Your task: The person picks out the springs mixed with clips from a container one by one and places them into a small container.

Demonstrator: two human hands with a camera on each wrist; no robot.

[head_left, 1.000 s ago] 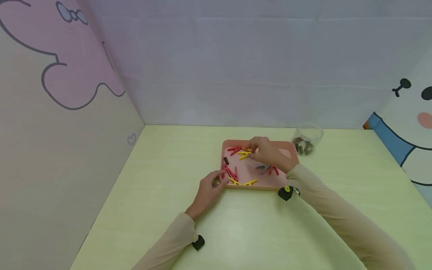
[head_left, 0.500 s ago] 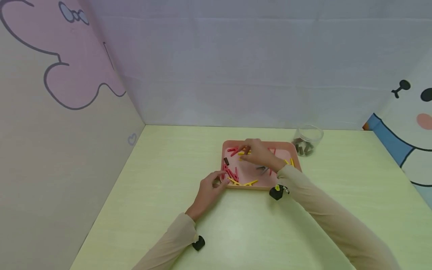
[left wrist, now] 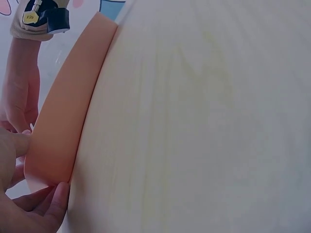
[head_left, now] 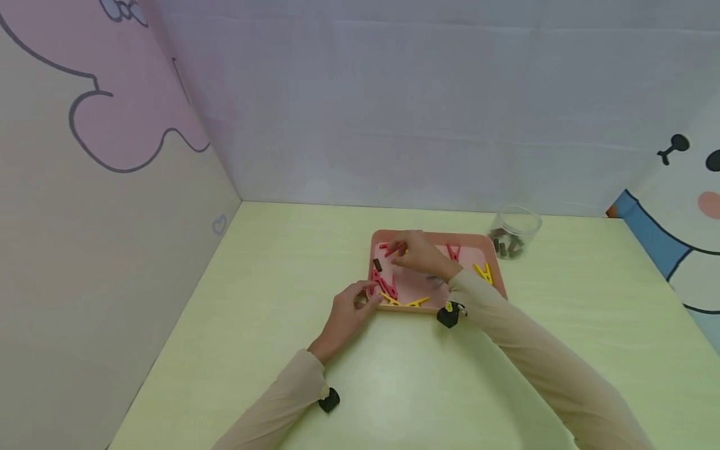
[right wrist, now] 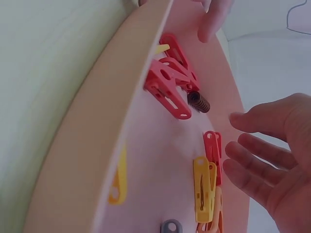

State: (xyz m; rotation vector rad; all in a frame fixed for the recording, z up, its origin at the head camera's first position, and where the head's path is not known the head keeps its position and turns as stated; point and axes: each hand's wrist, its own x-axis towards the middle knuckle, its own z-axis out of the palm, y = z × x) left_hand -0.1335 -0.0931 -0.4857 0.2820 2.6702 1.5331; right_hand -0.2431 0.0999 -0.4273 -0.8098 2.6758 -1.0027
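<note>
A pink tray point(head_left: 471, 237) holds several red, yellow, orange and grey clothespins. My left hand point(head_left: 347, 312) grips its near left corner, with fingers over the rim and against the outer wall point(left wrist: 68, 107). My right hand point(head_left: 419, 255) hovers over the far left part of the tray, fingers loosely bent and apart, holding nothing. Just beside its fingertips in the right wrist view are a red clothespin point(right wrist: 212, 150) and a yellow clothespin point(right wrist: 202, 189). A dark coil spring point(right wrist: 199, 102) lies by the red clothespins point(right wrist: 167, 87) near the left wall. The right forearm hides part of the tray.
A clear round jar point(head_left: 516, 228) with several small dark pieces stands just beyond the tray's far right corner. The pale table point(head_left: 281, 262) meets a plain back wall point(head_left: 360, 125). Printed side walls border it left and right.
My right hand has moved left across the tray, uncovering red and yellow clothespins on the right side. The left hand stays at the corner. The head view has tilted slightly.
</note>
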